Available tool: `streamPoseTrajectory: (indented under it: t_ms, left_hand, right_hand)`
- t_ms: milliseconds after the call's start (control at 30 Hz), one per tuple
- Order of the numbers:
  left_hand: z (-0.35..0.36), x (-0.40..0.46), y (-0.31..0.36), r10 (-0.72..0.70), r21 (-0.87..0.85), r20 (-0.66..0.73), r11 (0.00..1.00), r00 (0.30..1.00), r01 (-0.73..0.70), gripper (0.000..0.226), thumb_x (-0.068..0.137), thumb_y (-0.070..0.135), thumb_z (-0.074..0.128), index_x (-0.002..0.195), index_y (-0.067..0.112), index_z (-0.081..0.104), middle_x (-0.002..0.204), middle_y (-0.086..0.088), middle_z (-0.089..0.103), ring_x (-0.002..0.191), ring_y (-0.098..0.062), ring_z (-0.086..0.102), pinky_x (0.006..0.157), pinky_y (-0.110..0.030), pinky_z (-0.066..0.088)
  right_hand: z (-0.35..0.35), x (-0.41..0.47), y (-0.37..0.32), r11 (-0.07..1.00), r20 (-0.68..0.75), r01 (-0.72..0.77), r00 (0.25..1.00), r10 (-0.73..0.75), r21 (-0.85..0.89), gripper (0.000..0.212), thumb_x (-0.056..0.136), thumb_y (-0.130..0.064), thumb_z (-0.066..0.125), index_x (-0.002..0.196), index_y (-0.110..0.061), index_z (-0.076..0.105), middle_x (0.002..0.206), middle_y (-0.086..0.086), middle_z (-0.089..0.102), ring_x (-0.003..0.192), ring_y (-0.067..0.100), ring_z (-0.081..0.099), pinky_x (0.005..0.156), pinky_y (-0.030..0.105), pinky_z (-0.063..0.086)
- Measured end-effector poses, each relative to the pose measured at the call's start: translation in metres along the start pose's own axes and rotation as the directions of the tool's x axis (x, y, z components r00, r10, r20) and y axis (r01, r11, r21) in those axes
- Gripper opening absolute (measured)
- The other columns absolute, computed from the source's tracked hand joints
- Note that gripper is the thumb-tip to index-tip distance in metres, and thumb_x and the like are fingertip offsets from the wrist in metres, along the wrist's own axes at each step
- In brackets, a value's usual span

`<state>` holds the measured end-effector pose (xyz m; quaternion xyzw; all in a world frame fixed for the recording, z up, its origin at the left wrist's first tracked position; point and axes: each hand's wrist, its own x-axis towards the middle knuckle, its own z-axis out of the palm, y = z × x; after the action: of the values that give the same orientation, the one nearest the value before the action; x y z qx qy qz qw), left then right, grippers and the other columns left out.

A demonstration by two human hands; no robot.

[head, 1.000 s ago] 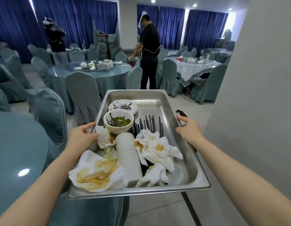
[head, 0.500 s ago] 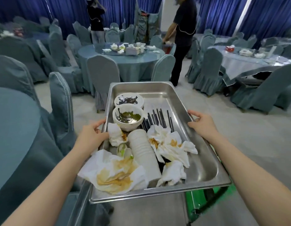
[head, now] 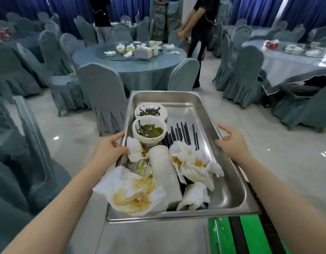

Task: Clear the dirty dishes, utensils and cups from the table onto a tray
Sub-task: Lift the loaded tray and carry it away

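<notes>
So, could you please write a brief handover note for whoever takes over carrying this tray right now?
Left hand grips the steel tray's left rim; right hand grips its right rim.
Loaded: stacked bowls, saucer, cup stack, chopsticks, spoons, soiled napkins.
Left: the round table ahead carries more cups and napkins.
</notes>
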<state>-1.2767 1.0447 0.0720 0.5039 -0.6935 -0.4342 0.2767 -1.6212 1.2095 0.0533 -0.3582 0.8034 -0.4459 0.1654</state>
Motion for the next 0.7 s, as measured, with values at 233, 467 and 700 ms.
streamPoseTrajectory:
  t_ms: [233,467,700]
  left_hand:
    - [0.108,0.199,0.081,0.128,0.026,0.128,0.991,0.984,-0.132,0.064,0.071,0.007,0.068,0.127,0.035,0.059,0.053,0.005,0.051,0.042,-0.002,0.039,0.049,-0.018,0.039]
    - [0.250,0.383,0.163,0.165,-0.040,0.256,0.986,0.953,-0.160,0.063,0.072,0.001,0.069,0.128,0.027,0.059,0.045,0.009,0.048,0.039,-0.004,0.036,0.040,-0.013,0.033]
    - [0.362,0.563,0.243,0.179,-0.021,0.329,0.983,0.927,-0.182,0.063,0.074,0.007,0.069,0.128,0.036,0.057,0.053,0.001,0.053,0.041,-0.006,0.040,0.047,-0.021,0.040]
  right_hand:
    - [-0.045,0.163,0.028,0.997,-0.175,-0.078,0.982,0.076,-0.005,0.055,0.077,-0.006,0.061,0.123,-0.035,0.058,0.039,-0.013,0.049,0.036,0.002,0.043,0.040,0.009,0.034]
    - [-0.108,0.356,0.079,0.989,-0.296,-0.144,0.946,0.128,-0.032,0.055,0.076,-0.008,0.061,0.125,-0.034,0.058,0.039,-0.010,0.049,0.036,0.002,0.044,0.039,0.012,0.033]
    - [-0.156,0.553,0.109,0.984,-0.341,-0.178,0.925,0.167,-0.002,0.053,0.079,-0.006,0.064,0.123,-0.034,0.059,0.039,-0.010,0.045,0.034,0.005,0.037,0.036,0.014,0.032]
